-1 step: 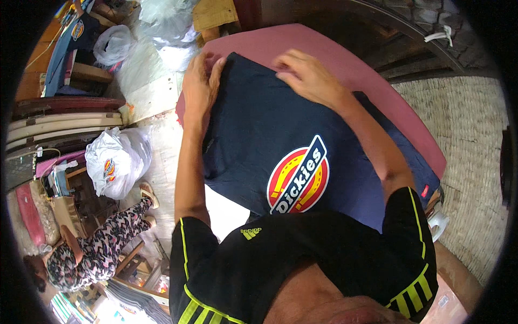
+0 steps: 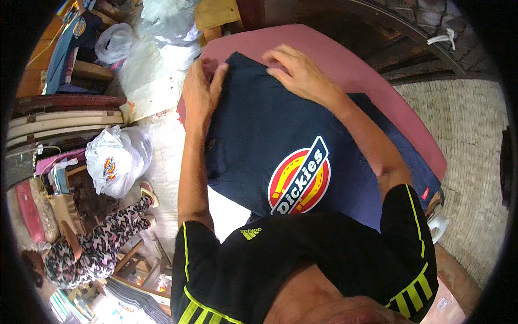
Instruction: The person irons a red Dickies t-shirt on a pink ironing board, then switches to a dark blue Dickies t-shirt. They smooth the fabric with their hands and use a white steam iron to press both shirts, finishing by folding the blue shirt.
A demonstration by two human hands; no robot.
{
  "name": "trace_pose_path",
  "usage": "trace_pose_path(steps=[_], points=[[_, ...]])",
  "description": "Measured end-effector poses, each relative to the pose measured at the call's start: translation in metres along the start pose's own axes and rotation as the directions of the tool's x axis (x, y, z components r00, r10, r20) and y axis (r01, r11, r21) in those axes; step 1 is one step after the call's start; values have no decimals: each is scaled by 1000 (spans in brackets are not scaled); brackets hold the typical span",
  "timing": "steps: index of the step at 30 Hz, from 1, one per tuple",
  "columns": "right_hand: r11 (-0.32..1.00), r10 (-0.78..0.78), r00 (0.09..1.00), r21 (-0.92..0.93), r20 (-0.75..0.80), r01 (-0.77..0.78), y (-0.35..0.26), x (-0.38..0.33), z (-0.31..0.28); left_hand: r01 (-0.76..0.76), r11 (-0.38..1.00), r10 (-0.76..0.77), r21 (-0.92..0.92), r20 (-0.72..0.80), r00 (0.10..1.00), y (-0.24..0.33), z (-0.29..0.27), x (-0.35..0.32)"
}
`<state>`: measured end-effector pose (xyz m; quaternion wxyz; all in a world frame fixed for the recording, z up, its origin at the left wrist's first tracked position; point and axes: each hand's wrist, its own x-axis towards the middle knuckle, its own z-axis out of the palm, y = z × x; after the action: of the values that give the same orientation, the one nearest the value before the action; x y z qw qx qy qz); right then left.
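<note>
Fingers (image 2: 280, 62) of both hands flat on navy shirt (image 2: 270, 129), maroon board (image 2: 334, 54) beneath

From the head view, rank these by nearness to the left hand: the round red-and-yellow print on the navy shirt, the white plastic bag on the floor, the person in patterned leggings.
From the left hand, pressing the navy shirt's far left edge:
1. White plastic bag, on the floor left of the table.
2. Round red-and-yellow print, mid-shirt, to the right. Too close to the bag to call firmly.
3. Person in patterned leggings, lower left, clearly farthest.

You have a navy T-shirt (image 2: 280, 135) lying flat on the maroon worktop (image 2: 345, 59), its round red, yellow and white emblem facing up near you. Its far edge lies under your hands, the cloth smooth and slightly angled rightward.
</note>
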<state>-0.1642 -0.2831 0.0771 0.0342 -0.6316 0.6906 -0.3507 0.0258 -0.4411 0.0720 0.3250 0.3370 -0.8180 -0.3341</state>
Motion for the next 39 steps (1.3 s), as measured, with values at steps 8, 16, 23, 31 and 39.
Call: trace_pose_path(steps=[8,16,23,31,39], points=[[980,-190,981,-67,-37,187,15,77,66,-162,965,180,205,-72,981,-20,6,-14],[988,8,1000,154,-21,-5,18,86,61,-327,906,310,270,104,945,37,27,-28],[979,124,992,-159,-17,-125,15,-43,-78,-395,789,289,471,283,915,31,49,-56],[893,360,904,-195,-233,-406,31,-156,-102,-461,741,353,489,301,886,44,52,-59],[870,486,772,144,-409,-471,38,-145,-86,-710,670,709,-217,470,526,140,152,-103]])
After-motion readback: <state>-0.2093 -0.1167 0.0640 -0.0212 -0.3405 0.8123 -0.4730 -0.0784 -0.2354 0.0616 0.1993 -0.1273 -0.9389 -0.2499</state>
